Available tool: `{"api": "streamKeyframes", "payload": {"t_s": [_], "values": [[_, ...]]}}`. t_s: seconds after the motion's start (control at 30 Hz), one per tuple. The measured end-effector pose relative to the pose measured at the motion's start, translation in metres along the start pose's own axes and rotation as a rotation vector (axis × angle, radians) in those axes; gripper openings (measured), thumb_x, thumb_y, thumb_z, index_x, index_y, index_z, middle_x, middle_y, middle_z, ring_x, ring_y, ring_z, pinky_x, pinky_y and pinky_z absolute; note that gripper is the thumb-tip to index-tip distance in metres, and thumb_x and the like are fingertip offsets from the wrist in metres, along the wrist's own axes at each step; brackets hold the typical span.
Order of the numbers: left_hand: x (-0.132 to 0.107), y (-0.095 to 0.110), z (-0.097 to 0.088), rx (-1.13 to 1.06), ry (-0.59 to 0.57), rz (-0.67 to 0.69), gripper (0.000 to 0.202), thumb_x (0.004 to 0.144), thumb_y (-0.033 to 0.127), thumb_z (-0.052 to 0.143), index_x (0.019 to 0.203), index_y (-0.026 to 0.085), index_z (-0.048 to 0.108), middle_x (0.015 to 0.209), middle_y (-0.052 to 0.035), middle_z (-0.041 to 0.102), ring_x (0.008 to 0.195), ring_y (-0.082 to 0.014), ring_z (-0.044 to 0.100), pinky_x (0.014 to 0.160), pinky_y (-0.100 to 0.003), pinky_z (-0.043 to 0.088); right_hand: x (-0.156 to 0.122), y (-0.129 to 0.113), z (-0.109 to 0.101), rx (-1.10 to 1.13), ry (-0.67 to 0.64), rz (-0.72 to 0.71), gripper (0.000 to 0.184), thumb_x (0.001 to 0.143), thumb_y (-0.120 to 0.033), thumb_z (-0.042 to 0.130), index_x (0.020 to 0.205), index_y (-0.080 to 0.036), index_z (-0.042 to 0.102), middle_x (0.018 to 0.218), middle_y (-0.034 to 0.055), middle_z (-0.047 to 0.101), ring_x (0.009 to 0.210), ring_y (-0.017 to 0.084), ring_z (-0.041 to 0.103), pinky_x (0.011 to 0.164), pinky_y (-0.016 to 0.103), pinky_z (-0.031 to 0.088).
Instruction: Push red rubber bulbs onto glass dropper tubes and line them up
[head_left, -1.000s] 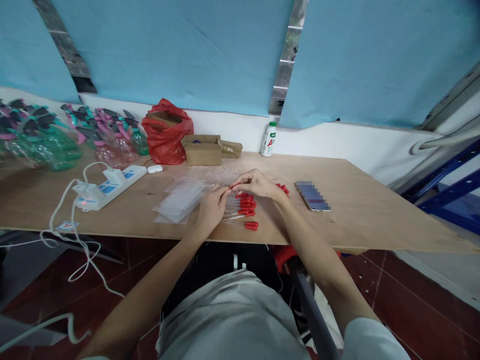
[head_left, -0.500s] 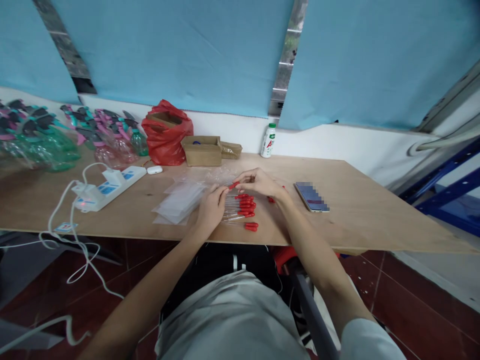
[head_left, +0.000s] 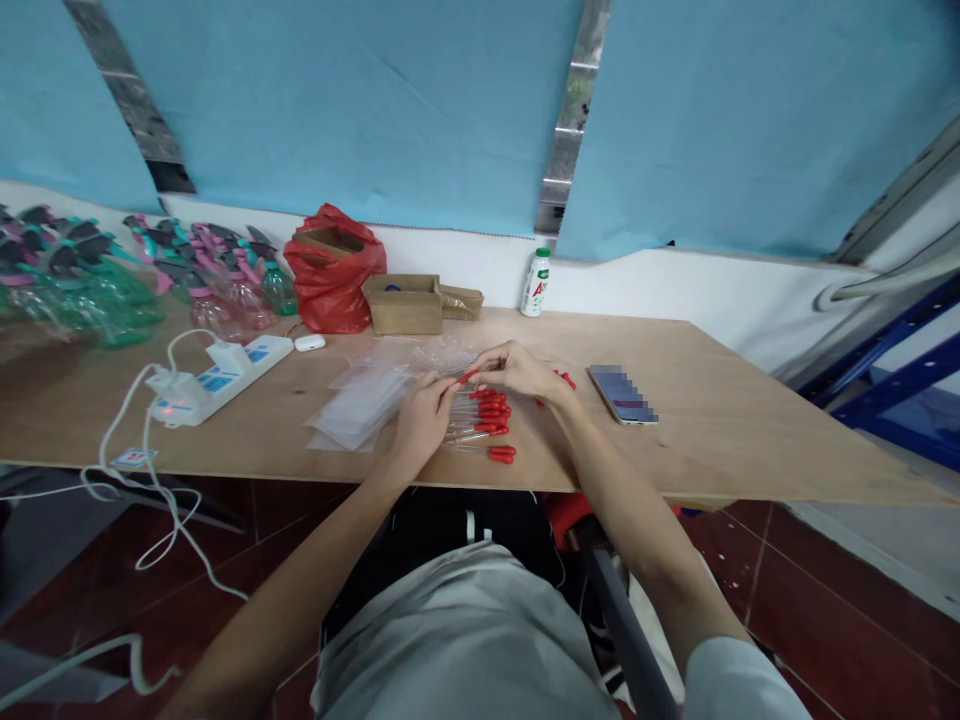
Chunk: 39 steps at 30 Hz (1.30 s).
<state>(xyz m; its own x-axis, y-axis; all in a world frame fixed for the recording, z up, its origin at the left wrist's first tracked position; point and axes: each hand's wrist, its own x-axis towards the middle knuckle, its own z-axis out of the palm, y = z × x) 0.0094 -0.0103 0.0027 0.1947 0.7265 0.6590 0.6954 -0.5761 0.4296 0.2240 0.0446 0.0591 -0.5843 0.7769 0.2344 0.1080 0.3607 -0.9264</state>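
My left hand point(head_left: 424, 412) and my right hand point(head_left: 516, 367) meet over the table, fingers closed on a dropper with a red rubber bulb point(head_left: 467, 377). Its clear tube is mostly hidden by my fingers. Just below lies a pile of glass droppers point(head_left: 491, 410), red bulbs pointing right and thin tubes reaching toward my left hand. One pair of droppers point(head_left: 502, 454) rests apart, closer to the table edge. Clear plastic bags point(head_left: 360, 405) are spread in a stack left of my left hand. More red bulbs point(head_left: 566, 379) show beyond my right wrist, partly covered by it.
A phone point(head_left: 622, 393) lies on the right of the wooden table point(head_left: 735, 420). At the back stand a white bottle point(head_left: 535, 283), a cardboard box point(head_left: 405, 304) and a red plastic bag point(head_left: 334, 275). Leftward are a power strip point(head_left: 225, 380) with cables and several spray bottles point(head_left: 112, 300).
Both hands stay close together on the dropper, with only a small shift of my right hand. More red bulbs show beside my right wrist.
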Motion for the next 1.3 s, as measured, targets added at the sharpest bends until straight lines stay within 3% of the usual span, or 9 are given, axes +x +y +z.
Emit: {"api": "streamKeyframes", "payload": {"t_s": [0.33,0.6,0.77,1.03,1.1,1.17,1.23,1.3], "values": [[-0.001,-0.006,0.004,-0.023,-0.077,0.019,0.03,0.11,0.029,0.049,0.103,0.019,0.077,0.096,-0.0076,0.07,0.09,-0.0223,0.066,0.085,-0.036,0.052,-0.001,0.004,-0.009,-0.086,-0.08,0.032,0.034,0.079,-0.037,0.086,0.102,-0.012,0.083,0.086,0.0083,0.082,0.07,0.015,0.072,0.069,0.027,0.059],[-0.001,-0.005,0.01,-0.038,-0.068,0.014,0.024,0.107,0.024,0.052,0.118,0.022,0.074,0.116,-0.0075,0.075,0.111,-0.0254,0.067,0.101,-0.041,0.052,-0.005,-0.001,-0.028,-0.323,-0.089,0.038,0.03,0.08,-0.038,0.081,0.098,-0.014,0.085,0.088,0.0061,0.081,0.076,0.016,0.067,0.075,0.029,0.053],[-0.001,-0.006,0.008,-0.001,-0.075,-0.052,0.015,0.102,0.021,0.059,0.107,0.024,0.074,0.107,-0.005,0.078,0.107,-0.0271,0.068,0.098,-0.042,0.051,-0.004,0.005,-0.032,-0.349,-0.136,0.113,0.033,0.077,-0.04,0.084,0.096,-0.014,0.083,0.086,0.0051,0.079,0.077,0.017,0.067,0.074,0.029,0.051],[-0.001,-0.001,0.004,0.038,-0.011,-0.071,0.018,0.103,0.021,0.057,0.098,0.023,0.075,0.103,-0.0065,0.077,0.104,-0.027,0.068,0.097,-0.041,0.05,-0.005,0.014,-0.04,-0.322,-0.19,0.159,0.037,0.076,-0.047,0.086,0.091,-0.014,0.081,0.083,0.0043,0.077,0.075,0.016,0.065,0.073,0.028,0.049],[-0.001,-0.001,0.004,0.048,-0.012,-0.08,0.019,0.103,0.022,0.057,0.096,0.023,0.075,0.102,-0.0063,0.077,0.102,-0.0267,0.068,0.096,-0.041,0.05,-0.005,0.015,-0.039,-0.368,-0.158,0.122,0.04,0.08,-0.052,0.082,0.091,-0.014,0.082,0.083,0.0037,0.076,0.074,0.016,0.063,0.073,0.028,0.047],[-0.001,-0.001,0.004,0.048,-0.013,-0.08,0.019,0.103,0.022,0.057,0.094,0.023,0.074,0.1,-0.0061,0.077,0.101,-0.0263,0.068,0.095,-0.04,0.05,-0.001,0.019,-0.038,-0.454,-0.034,0.053,0.041,0.089,-0.053,0.074,0.093,-0.013,0.082,0.082,0.0031,0.075,0.073,0.016,0.06,0.073,0.029,0.046],[0.0,0.0,0.004,0.04,-0.014,-0.074,0.019,0.102,0.021,0.057,0.093,0.023,0.073,0.098,-0.0057,0.077,0.101,-0.0258,0.068,0.095,-0.039,0.05,0.006,0.028,-0.036,-0.597,0.133,-0.041,0.037,0.099,-0.046,0.064,0.098,-0.013,0.081,0.086,0.0045,0.077,0.075,0.017,0.059,0.077,0.031,0.046],[0.0,0.001,0.004,0.031,-0.018,-0.071,0.019,0.102,0.02,0.057,0.093,0.023,0.073,0.098,-0.0051,0.077,0.1,-0.0257,0.068,0.093,-0.039,0.05,0.015,0.04,-0.035,-0.779,0.195,-0.114,0.029,0.103,-0.031,0.058,0.109,-0.014,0.081,0.102,0.0082,0.08,0.088,0.02,0.062,0.09,0.034,0.047]]}}
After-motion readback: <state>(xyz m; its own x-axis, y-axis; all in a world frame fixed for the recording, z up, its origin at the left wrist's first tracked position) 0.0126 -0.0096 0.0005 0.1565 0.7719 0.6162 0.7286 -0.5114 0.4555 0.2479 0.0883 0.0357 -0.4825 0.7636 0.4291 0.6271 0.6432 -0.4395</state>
